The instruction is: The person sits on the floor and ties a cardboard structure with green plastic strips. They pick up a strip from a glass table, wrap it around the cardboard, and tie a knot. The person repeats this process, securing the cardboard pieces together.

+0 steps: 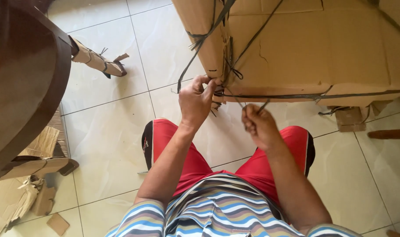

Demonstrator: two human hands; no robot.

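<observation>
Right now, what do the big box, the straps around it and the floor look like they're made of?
Box: brown cardboard, matte, creased and torn at the edges. Straps: probably thin dark plastic banding, flat and frayed; the left hand and right hand pinch them. Floor: pale glossy ceramic tile, by its grout lines and sheen.

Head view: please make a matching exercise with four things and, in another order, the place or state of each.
Things:
1. left hand
2. right hand
3. box
4. cardboard scraps

Places or states:
A. on the floor, lower left
B. pinching a strap end
C. bound with dark straps
D. fingers at the box corner

Pairs: 1-D, 2-B, 3-C, 4-A
</observation>
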